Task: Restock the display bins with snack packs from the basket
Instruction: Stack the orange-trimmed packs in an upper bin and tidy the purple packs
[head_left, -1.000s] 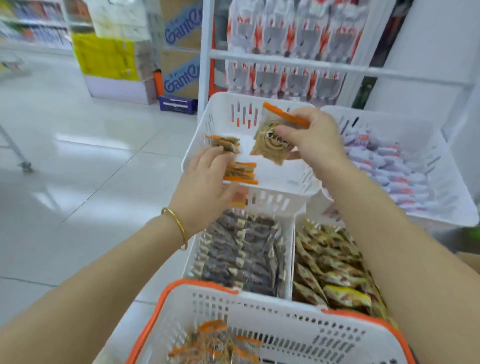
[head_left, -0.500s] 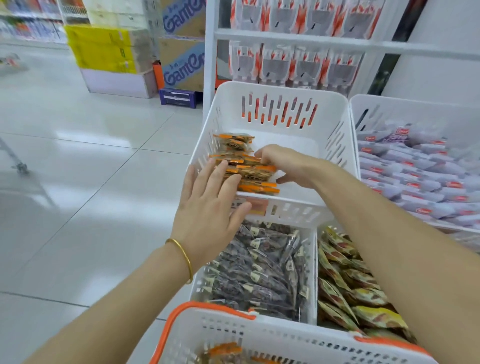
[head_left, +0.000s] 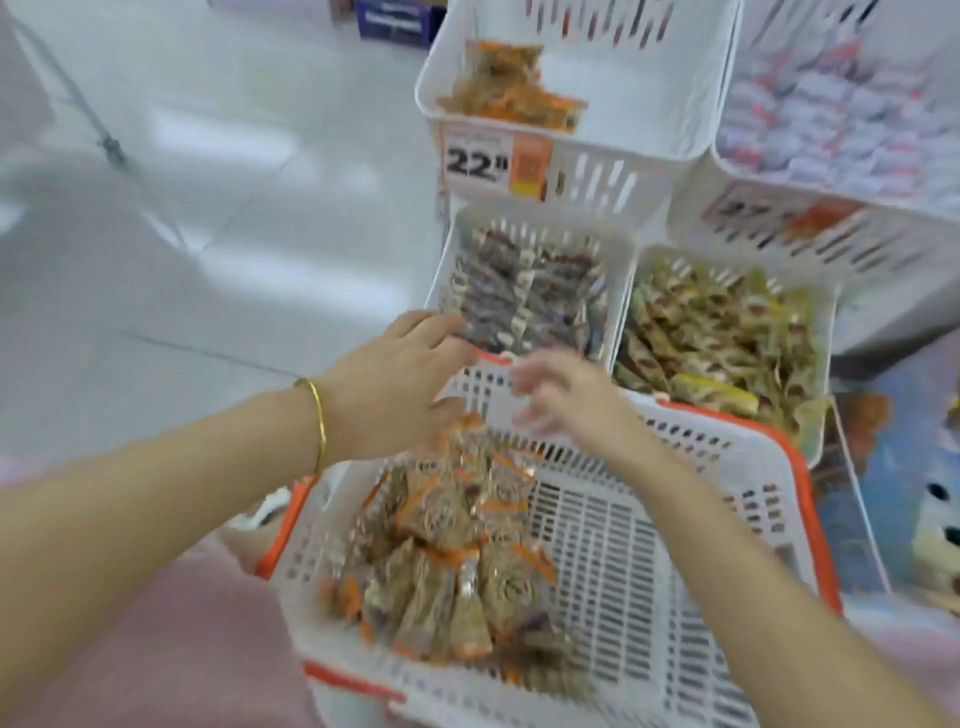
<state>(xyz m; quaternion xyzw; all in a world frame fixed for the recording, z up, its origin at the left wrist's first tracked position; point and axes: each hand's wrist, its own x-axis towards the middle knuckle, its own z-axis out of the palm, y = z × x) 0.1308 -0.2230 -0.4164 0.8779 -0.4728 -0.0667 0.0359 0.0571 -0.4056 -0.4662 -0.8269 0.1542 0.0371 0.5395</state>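
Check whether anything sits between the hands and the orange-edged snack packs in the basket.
Nothing visible does. The left hand and right hand hang over the far end of the open-topped basket, and the snack packs lie uncovered in a heap just below them. The right hand is motion-blurred.

Basket (head_left: 623, 561) white, slotted, orange rim; snack packs (head_left: 452, 561) inside tan-gold, orange edges. Display bins (head_left: 623, 171) white. Price tag (head_left: 493, 161) white, black numerals, orange panel. Lower bins: dark brown packs (head_left: 524, 296), yellow-green packs (head_left: 717, 322). Bracelet (head_left: 318, 421) gold. Floor (head_left: 208, 208) pale glossy tile.
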